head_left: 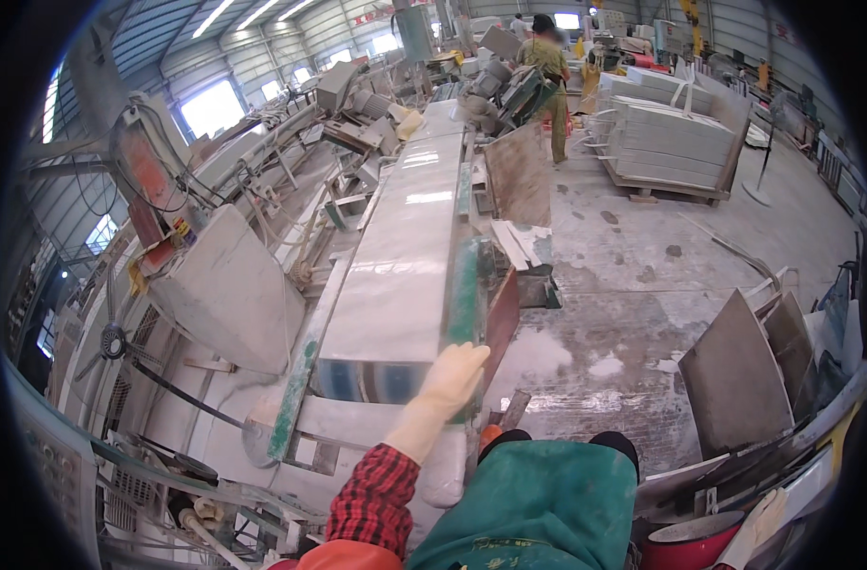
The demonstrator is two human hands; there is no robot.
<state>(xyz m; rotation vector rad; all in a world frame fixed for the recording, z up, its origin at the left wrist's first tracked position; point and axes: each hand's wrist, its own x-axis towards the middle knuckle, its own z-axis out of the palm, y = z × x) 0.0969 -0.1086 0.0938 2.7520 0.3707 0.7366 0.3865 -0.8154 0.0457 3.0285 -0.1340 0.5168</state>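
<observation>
My left hand [450,376], in a pale cream glove, reaches to the near right corner of a long machine bed. Its fingers are bent together over the green side rail [466,290]; whatever lies under them is hidden. A wet, glossy white surface [395,275] runs away from me along the bed, with blue-grey bands [369,380] at its near end. At the lower right, my right hand [762,518], also in a pale glove, closes on the lower end of a narrow white strip [807,486]. Beside that hand sits a red bucket [692,541].
Motors [371,104] flank the bed farther off. Left stands a large pale slab [229,290]. Brown boards [737,366] lean at the right. Strapped slabs [666,142] rest on a pallet. A person [547,71] stands beyond the bed. The floor [604,256] is wet and stained.
</observation>
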